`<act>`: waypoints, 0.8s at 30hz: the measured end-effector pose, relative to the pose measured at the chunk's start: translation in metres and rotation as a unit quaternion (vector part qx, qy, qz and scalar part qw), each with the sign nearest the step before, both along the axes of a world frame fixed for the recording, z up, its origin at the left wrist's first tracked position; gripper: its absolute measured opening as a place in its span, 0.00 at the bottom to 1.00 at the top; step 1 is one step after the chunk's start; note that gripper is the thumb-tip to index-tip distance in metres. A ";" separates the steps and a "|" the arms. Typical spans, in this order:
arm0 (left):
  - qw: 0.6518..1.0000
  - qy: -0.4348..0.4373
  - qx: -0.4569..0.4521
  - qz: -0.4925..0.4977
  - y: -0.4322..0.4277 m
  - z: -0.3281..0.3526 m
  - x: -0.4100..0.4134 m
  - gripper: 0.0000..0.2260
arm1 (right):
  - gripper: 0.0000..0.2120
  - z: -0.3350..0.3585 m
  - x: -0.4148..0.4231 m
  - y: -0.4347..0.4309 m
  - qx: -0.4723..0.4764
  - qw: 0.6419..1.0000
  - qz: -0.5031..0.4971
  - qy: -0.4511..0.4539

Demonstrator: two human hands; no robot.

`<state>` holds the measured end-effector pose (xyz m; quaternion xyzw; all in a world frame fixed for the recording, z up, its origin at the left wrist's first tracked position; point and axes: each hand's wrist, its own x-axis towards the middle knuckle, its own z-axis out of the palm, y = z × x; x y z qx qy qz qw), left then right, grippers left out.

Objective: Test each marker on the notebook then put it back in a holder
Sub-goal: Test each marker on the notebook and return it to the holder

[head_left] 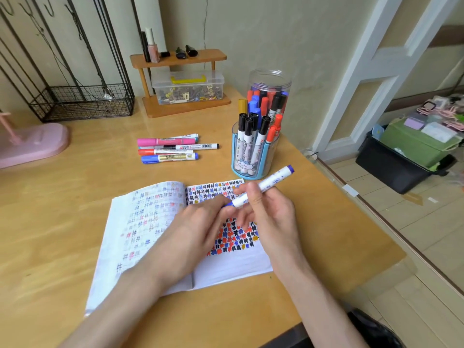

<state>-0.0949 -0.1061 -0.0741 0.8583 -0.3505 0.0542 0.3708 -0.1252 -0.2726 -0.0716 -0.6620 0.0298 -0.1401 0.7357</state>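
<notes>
Holding a blue marker (275, 179) over the open notebook (148, 222) on a wooden table (62, 217).
Right hand (270, 212) grips the barrel, left hand (195, 232) pinches its lower end. Bare tabletop lies left; the table's right edge runs close beside the hands, tile floor (426, 234) beyond. Farther back: loose markers (170, 149), blue holder (252, 159), clear jar (270, 81) by the wall.

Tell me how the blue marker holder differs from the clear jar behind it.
The blue marker holder is shorter with blue ribs; the clear jar is taller and wholly transparent. Markers rise above the holder's rim, but stay below the jar's rim. The holder stands nearer the notebook; the jar is nearer the wall. Both stand upright and hold capped markers.
</notes>
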 end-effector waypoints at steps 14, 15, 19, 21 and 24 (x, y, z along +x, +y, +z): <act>0.934 0.296 -0.082 -0.185 0.009 0.011 -0.001 0.14 | 0.14 0.007 -0.012 -0.003 0.063 0.993 0.102 -0.021; 0.931 0.304 -0.081 -0.184 0.008 0.012 -0.001 0.14 | 0.14 0.007 -0.012 -0.003 0.069 0.992 0.102 -0.017; 0.973 0.201 -0.026 -0.106 0.003 0.006 -0.004 0.14 | 0.18 0.001 -0.006 -0.006 0.068 0.994 0.085 -0.004; 0.992 0.110 0.024 -0.059 0.001 0.003 -0.008 0.13 | 0.17 -0.002 -0.003 -0.007 0.049 0.997 0.066 -0.006; 0.998 0.054 0.034 -0.008 -0.004 0.005 -0.014 0.11 | 0.18 -0.003 -0.003 -0.005 0.022 0.999 0.030 -0.008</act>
